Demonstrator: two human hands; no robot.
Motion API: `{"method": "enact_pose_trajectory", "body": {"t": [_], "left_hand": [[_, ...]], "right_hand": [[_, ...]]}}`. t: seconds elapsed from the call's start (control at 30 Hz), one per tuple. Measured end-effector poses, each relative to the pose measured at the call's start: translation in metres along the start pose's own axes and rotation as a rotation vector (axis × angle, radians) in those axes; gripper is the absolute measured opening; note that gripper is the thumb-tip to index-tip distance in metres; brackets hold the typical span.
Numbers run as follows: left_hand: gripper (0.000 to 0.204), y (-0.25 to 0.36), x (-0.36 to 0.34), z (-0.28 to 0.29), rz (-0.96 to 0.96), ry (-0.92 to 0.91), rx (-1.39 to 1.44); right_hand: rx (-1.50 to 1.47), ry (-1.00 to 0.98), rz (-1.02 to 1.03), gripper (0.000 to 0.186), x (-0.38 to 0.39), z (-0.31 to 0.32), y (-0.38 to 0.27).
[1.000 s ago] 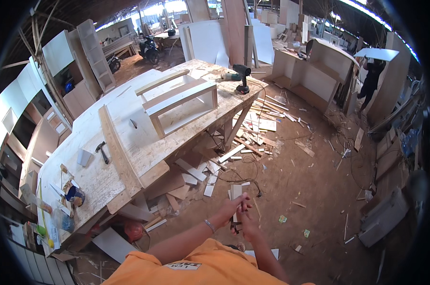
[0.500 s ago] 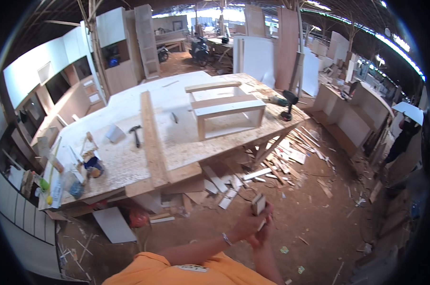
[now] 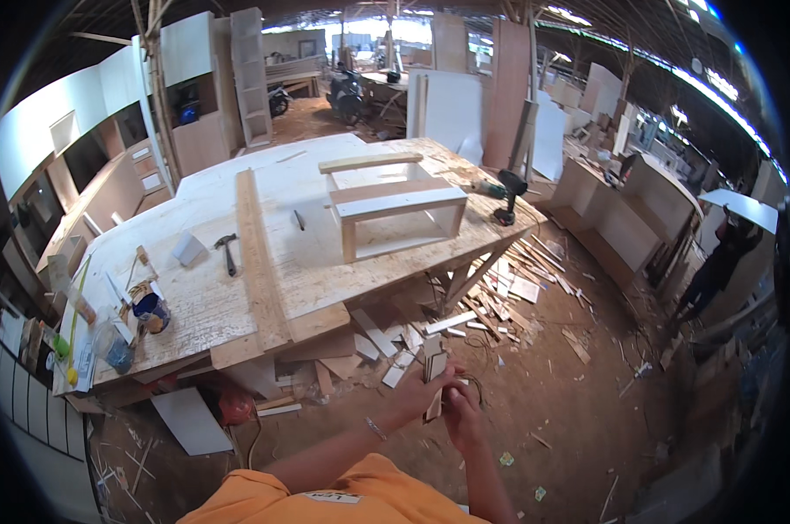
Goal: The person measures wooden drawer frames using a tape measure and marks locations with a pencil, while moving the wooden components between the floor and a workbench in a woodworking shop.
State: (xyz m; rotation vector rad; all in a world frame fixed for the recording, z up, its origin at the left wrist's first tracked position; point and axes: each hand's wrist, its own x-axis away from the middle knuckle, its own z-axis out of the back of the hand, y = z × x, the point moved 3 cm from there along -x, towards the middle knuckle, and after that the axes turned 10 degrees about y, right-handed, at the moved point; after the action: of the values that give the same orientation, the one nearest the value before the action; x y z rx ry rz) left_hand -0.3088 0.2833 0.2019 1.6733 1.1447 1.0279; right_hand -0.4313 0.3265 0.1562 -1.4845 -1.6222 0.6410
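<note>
My left hand (image 3: 417, 397), with a bracelet at its wrist, is closed round a few thin, flat wood pieces (image 3: 433, 367). They stand upright in its grip, light-faced with darker edges. Close against it on the right is my right hand (image 3: 465, 417), its fingers curled in; thin edges show at its fingertips, but what it grips is too small to make out. Both hands are held low over the floor, in front of the workbench (image 3: 185, 301). On the bench sit an open box frame (image 3: 403, 203), a long wooden board (image 3: 257, 253), a hammer (image 3: 228, 254) and a cordless drill (image 3: 510, 196).
Wood offcuts (image 3: 500, 306) litter the floor beside and under the bench. A blue-stained tin (image 3: 153, 314) and a clear tub (image 3: 115, 348) stand at the bench's left end. Cabinet carcasses (image 3: 604, 223) lie at right. Farther right, a person (image 3: 718, 262) carries a white panel (image 3: 742, 210).
My hands have moved left and slightly down in view, and the wood pieces are now more upright. My right hand has come apart a little from the left. The person at right shows more fully.
</note>
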Motion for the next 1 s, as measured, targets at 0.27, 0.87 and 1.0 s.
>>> {"method": "enact_pose_trajectory", "body": {"t": [0.27,0.87,1.0], "left_hand": [[0.051,0.002,0.037,-0.038,0.4,-0.508,-0.536],[0.057,-0.082,-0.007,-0.009,0.329,-0.731,-0.194],[0.081,-0.133,-0.029,0.04,0.278,-0.532,-0.317]], "right_hand": [[0.044,-0.041,-0.24,0.043,0.043,0.087,0.021],[-0.187,-0.143,-0.278,0.055,0.048,0.059,0.007],[-0.17,0.185,-0.244,0.032,0.023,0.127,0.054]]}}
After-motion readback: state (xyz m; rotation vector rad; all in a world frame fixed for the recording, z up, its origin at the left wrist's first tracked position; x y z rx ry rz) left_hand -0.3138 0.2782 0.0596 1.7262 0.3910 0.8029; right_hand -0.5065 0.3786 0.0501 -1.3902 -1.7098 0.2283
